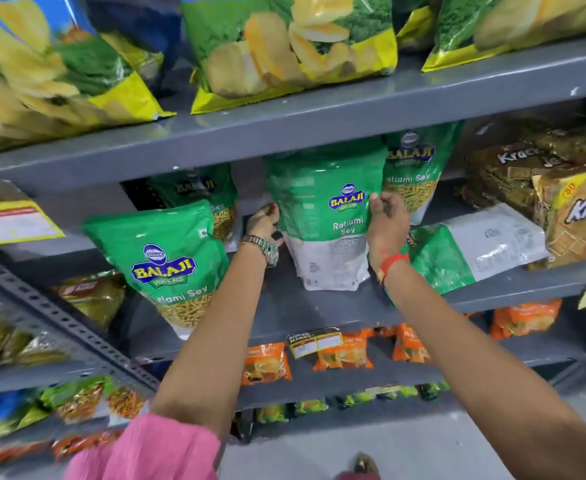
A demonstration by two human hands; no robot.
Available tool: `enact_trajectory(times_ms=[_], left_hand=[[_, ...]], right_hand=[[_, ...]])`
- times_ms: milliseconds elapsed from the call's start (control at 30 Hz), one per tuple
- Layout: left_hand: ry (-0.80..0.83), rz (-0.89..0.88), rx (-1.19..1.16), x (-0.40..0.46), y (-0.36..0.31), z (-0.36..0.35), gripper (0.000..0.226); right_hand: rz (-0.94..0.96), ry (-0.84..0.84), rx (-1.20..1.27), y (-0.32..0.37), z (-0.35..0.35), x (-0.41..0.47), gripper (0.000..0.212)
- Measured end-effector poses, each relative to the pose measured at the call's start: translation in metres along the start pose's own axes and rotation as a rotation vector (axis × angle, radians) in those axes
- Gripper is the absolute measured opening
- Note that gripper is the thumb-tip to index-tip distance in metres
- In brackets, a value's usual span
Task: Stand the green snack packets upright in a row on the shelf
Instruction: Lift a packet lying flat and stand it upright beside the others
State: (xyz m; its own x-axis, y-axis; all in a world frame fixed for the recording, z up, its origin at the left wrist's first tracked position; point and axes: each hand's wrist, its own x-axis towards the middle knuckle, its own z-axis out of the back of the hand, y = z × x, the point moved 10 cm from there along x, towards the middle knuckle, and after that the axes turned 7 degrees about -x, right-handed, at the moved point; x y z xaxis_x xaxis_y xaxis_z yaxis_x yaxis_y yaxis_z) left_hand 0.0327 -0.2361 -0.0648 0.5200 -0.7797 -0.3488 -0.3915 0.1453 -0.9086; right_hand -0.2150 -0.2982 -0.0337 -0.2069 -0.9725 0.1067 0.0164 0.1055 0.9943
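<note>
Nearest the camera: pink sleeve [153, 448] on left forearm, both bare forearms reaching up and forward to the grey shelf [319, 306].

Left hand [262, 223]: metal wristwatch [267, 247] at wrist. Fingers [271, 212] curled round the left edge of the held green packet [322, 209], tips tucked behind it; exact finger spacing cannot be told. Red nail varnish visible.

Right hand [387, 223]: red thread band [392, 263] at wrist. Thumb on the packet front beside the logo, remaining fingers bent round the right edge, pinching the film between thumb and fingers.

Held green packet between the two sets of fingers: upright, white lower section down, bottom edge touching the shelf board, top close under the shelf above.

Left of the left fingers: front green packet [167, 265], standing but tilted, near shelf lip. Behind it, further back: rear green packet [198, 192], partly hidden.

Right of the right fingers, below wrist level: flat green packet [468, 251] lying on its side, white end pointing right. Behind the right fingertips: back green packet [413, 168], upright, just beside the held one.

Far right: brown biscuit packs [568, 209]. Above, furthest: chip bags [284, 46] on upper shelf.
</note>
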Motion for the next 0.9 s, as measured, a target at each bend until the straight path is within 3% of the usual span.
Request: enact_trajectory(times_ms=[133,233,300,433,533,633,767,900], left_hand=[[-0.002,-0.03,-0.158,0.003,0.002,0.001,0.011],[-0.027,-0.068,-0.169,0.007,0.001,0.004,0.013],[-0.065,-0.114,-0.149,0.005,0.0,0.008,0.027],[-0.14,-0.213,-0.096,-0.001,-0.008,0.01,0.031],[-0.261,-0.372,-0.012,-0.016,-0.027,0.013,0.01],[-0.314,-0.516,0.052,-0.04,-0.03,0.006,0.038],[-0.061,-0.688,0.365,-0.072,-0.015,-0.037,0.033],[0.005,-0.814,0.78,-0.093,0.001,-0.06,0.071]], right_hand=[[-0.015,0.053,0.051,-0.003,-0.005,0.013,0.008],[-0.007,0.109,0.096,-0.005,-0.008,0.017,0.012],[-0.009,0.17,0.128,-0.006,-0.011,0.019,0.004],[-0.081,0.254,0.161,-0.012,-0.01,0.018,0.019],[-0.089,0.326,0.1,-0.016,-0.008,0.016,0.018],[-0.088,0.386,-0.002,-0.024,-0.008,0.016,0.025],[-0.103,0.517,-0.023,-0.03,-0.014,0.006,0.043],[-0.059,0.549,-0.06,-0.03,-0.023,-0.007,0.046]])
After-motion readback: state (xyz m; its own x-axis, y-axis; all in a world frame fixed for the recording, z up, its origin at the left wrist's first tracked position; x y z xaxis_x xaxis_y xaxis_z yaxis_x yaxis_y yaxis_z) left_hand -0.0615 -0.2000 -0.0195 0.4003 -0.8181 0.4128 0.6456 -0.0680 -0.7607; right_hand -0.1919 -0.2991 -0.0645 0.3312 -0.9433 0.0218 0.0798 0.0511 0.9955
